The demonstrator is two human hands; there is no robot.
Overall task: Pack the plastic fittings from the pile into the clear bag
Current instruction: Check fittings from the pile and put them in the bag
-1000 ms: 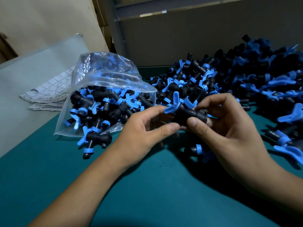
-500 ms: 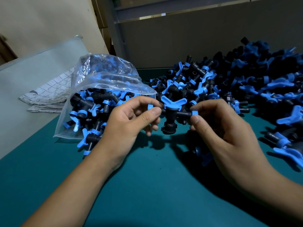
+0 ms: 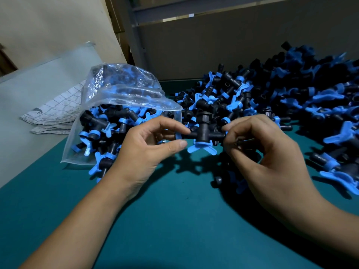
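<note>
Both hands (image 3: 209,144) pinching one fitting (image 3: 204,135) above teal tabletop (image 3: 174,220).

A black cross-shaped fitting (image 3: 202,133) with a blue winged handle pointing down is hanging level above the bench, between the clear bag (image 3: 124,105) — lying on its side, mouth open, nearly full — and the pile (image 3: 281,98) sprawling just beyond, to the right.
</note>
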